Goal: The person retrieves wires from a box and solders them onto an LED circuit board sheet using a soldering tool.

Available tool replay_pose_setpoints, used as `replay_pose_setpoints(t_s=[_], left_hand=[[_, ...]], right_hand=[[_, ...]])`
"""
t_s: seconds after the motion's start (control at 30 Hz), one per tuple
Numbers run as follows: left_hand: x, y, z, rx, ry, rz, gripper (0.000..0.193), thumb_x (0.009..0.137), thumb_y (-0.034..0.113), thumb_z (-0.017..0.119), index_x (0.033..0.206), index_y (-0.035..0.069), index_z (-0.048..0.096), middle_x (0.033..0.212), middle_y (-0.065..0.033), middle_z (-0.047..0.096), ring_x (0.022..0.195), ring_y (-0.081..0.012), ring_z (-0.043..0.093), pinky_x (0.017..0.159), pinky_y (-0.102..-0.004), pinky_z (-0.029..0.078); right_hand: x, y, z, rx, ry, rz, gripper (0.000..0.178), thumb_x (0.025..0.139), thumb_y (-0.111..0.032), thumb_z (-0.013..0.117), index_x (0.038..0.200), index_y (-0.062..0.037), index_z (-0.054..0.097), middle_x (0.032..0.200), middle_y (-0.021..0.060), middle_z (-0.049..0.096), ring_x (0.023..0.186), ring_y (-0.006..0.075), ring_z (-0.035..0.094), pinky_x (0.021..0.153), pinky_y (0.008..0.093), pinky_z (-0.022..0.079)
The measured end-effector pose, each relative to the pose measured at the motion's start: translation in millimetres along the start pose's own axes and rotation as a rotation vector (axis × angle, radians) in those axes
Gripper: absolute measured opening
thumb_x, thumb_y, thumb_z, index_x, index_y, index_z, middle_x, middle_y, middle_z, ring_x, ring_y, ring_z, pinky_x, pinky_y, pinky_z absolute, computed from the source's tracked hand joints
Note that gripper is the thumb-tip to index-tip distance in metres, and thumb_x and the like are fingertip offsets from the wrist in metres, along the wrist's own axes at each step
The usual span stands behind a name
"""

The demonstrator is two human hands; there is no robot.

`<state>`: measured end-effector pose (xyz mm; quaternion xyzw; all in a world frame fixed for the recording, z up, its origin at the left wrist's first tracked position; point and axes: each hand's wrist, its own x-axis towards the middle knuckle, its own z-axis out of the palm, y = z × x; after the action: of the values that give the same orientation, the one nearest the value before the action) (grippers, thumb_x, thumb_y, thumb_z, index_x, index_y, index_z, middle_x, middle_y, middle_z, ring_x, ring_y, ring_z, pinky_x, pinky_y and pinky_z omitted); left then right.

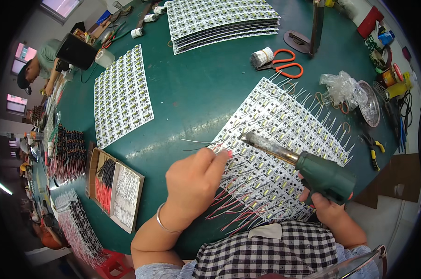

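My right hand (pixel 325 208) is wrapped around the grip of a green soldering gun (pixel 323 173). Its metal tip points left, just over a white circuit board panel (pixel 271 116) with rows of small components. At the left edge of that panel, my left hand (pixel 192 183) pinches a thin wire (pixel 196 140), whose loose end sticks out to the left beyond the fingers. The pinched part is largely hidden by the fingertips. Many thin wires stand out along the panel's right edge, and red and white wires (pixel 231 211) hang from its lower left edge.
A box (pixel 138 197) of black, red and white wires stands left of my arm. Another panel (pixel 122 97) lies at left, with a panel stack (pixel 224 23) at the back. Orange-handled scissors (pixel 287 65), a wire bundle (pixel 262 57), and pliers (pixel 373 151) are around. A person (pixel 47 65) works far left.
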<state>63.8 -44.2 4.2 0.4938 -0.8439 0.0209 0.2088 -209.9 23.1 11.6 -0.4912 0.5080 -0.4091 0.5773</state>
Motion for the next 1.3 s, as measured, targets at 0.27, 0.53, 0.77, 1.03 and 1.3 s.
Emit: replay_pose_setpoints(t_s=[0.27,0.53,0.77,1.03,1.3], left_hand=[[-3,-2,18,-0.017,-0.06,0.047,0.015,0.067,0.008,0.064,0.081,0.011,0.064,0.067,-0.0013,0.046,0.049,-0.0162,0.049,0.043,-0.0286,0.038],[-2,-3,19,0.009,-0.056,0.064,0.005,0.072,0.012,0.062,0.075,0.009,0.059,0.066,-0.0017,0.044,0.051,-0.0139,0.051,0.041,-0.0277,0.038],[-3,-2,19,0.003,-0.075,0.014,0.012,0.068,0.01,0.066,0.079,0.012,0.064,0.067,-0.0012,0.047,0.049,-0.0165,0.05,0.043,-0.0291,0.04],[-2,-3,20,-0.021,-0.075,0.017,0.011,0.068,0.01,0.066,0.079,0.012,0.064,0.067,-0.0013,0.047,0.05,-0.0166,0.05,0.044,-0.029,0.04],[-2,-2,19,0.002,-0.086,0.014,0.01,0.068,0.011,0.065,0.077,0.012,0.064,0.067,-0.0015,0.047,0.049,-0.0172,0.05,0.044,-0.0296,0.04]], right_hand=[[-3,20,0,-0.392,-0.033,0.055,0.025,0.07,-0.004,0.069,0.093,-0.0025,0.061,0.092,0.0094,0.061,0.09,0.0236,0.059,0.085,0.0368,0.043],[-1,25,2,-0.386,-0.055,-0.01,0.035,0.069,-0.004,0.07,0.101,0.0,0.057,0.1,0.0142,0.06,0.093,0.0248,0.059,0.086,0.0366,0.043],[10,15,5,-0.574,-0.141,-0.255,0.035,0.07,-0.005,0.069,0.101,0.0007,0.057,0.101,0.0147,0.06,0.093,0.0259,0.06,0.085,0.0353,0.045],[17,7,5,-0.672,-0.173,-0.377,0.036,0.07,-0.006,0.069,0.103,0.0003,0.056,0.102,0.0146,0.06,0.09,0.0242,0.061,0.084,0.0338,0.046],[9,11,8,-0.552,-0.062,-0.223,0.033,0.069,-0.008,0.069,0.099,0.0001,0.058,0.094,0.012,0.062,0.084,0.0252,0.062,0.076,0.0313,0.048]])
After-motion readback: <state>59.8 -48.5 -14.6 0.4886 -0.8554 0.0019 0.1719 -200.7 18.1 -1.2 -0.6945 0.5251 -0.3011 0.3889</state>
